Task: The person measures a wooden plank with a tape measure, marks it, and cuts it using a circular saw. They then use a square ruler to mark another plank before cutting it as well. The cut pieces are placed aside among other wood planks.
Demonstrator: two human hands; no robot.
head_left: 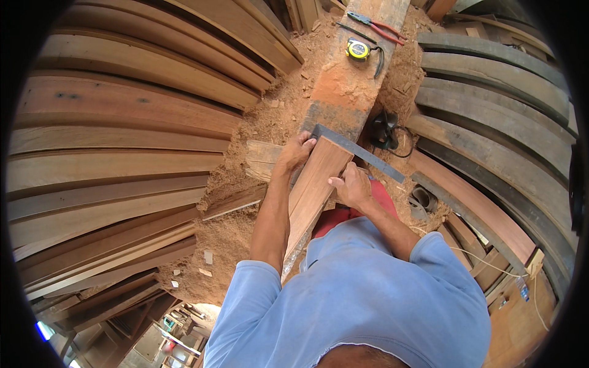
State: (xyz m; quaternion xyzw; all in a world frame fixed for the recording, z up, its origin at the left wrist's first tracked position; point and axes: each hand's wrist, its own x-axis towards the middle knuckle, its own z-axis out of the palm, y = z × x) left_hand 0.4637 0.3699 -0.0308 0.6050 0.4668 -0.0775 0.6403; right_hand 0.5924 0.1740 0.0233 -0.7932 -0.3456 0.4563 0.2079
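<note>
A reddish-brown wooden board [320, 175] lies lengthwise in front of me, its near end close to my body. Across its far end rests a dark metal carpenter's square [371, 162], the long blade reaching out past the board to the right. My left hand [298, 150] is closed at the far left corner, fingers pinching the square against the wood. At the board's right edge, my right hand [354, 186] is curled with its thumb against the wood; its other fingers are partly hidden.
Beyond the board, a sawdust-covered bench beam [343, 86] carries a yellow tape measure [358, 49], red-handled pliers [377, 26] and a thin dark stick-like tool [357, 32]. A dark corded power tool [385, 130] sits right of it. Stacked planks [123, 126] and curved timbers [491, 98] flank both sides.
</note>
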